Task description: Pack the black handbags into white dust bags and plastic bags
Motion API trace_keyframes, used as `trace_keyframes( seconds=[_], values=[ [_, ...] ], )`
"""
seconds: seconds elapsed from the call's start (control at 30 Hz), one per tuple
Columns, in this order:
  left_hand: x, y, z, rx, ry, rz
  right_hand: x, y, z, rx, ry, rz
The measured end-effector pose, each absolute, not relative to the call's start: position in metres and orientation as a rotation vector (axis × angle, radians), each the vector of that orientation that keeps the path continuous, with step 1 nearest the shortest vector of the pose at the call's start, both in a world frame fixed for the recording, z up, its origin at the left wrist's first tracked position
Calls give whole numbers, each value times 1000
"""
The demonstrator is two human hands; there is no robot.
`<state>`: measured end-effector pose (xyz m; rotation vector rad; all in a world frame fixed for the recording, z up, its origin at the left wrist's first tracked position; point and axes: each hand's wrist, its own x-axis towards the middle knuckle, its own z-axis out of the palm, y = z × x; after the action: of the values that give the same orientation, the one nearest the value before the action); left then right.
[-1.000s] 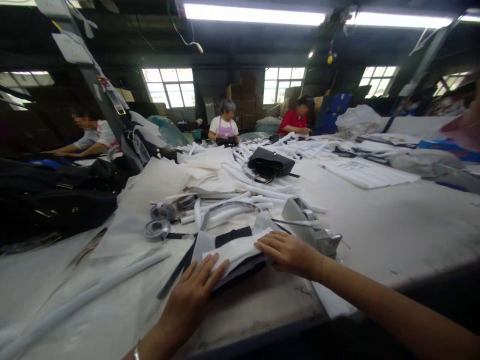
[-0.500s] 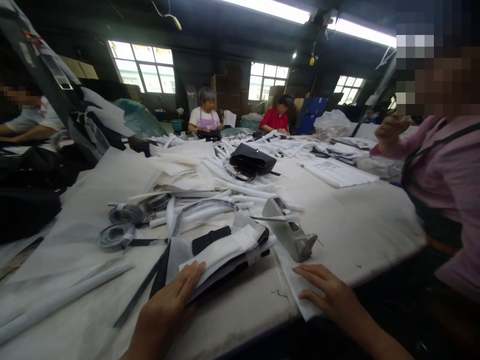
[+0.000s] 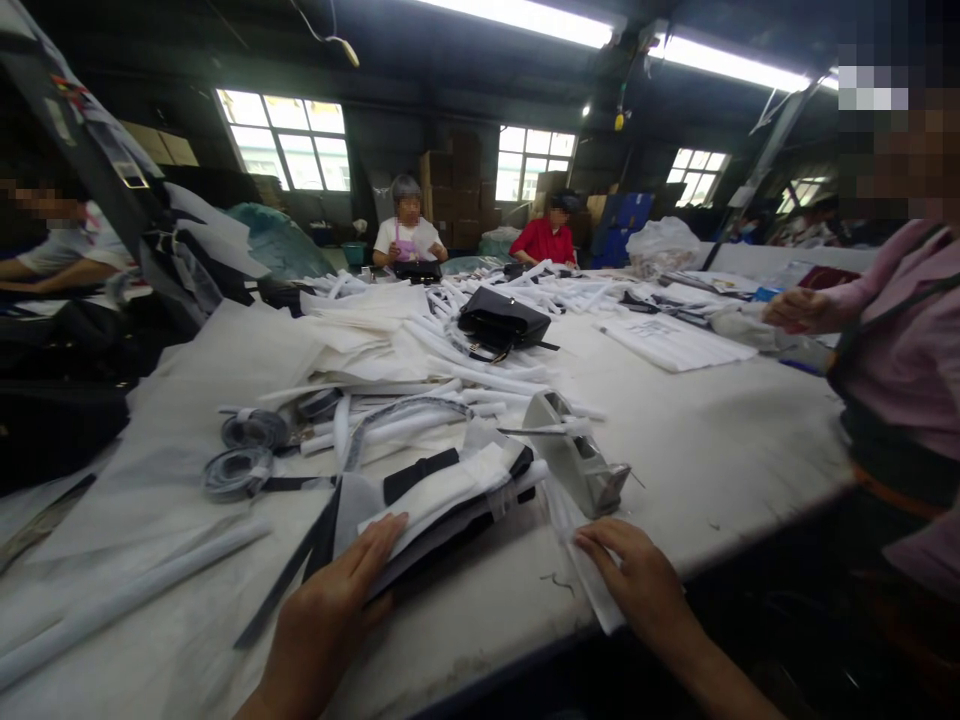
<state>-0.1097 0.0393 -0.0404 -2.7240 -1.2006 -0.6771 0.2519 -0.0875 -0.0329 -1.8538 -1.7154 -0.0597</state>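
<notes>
My left hand (image 3: 334, 595) is closed on the near end of a flat black bag (image 3: 480, 525) that lies on the table, its fingers on top and thumb underneath. White wrapping paper (image 3: 450, 490) covers much of the bag, and a strip of clear tape shows near its right end. My right hand (image 3: 637, 575) pinches the edge of a narrow white sheet (image 3: 589, 575) at the table's front edge. Just beyond those fingertips stands a grey tape dispenser (image 3: 577, 455). A wrapped handle (image 3: 405, 405) arches behind the bag.
Two wrapped strap coils (image 3: 238, 472) lie left of the bag. Behind are white tubes (image 3: 480, 375), stacked paper sheets (image 3: 352, 335) and a black handbag (image 3: 504, 318). A co-worker in a pink sleeve (image 3: 900, 285) stands at the right; others sit across the table.
My right hand's spread fingers have closed into a pinch on the white sheet, which now looks narrower, folded or bunched. My left hand stays on the bag. The pink-sleeved co-worker's hand has lowered.
</notes>
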Motion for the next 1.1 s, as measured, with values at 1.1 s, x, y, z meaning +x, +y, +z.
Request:
trace_keyframes(
  seconds=[1.1],
  values=[
    [-105, 46, -24, -2651, -1541, -1009, 137, -62, -82, -1535, -2377, -117]
  ],
)
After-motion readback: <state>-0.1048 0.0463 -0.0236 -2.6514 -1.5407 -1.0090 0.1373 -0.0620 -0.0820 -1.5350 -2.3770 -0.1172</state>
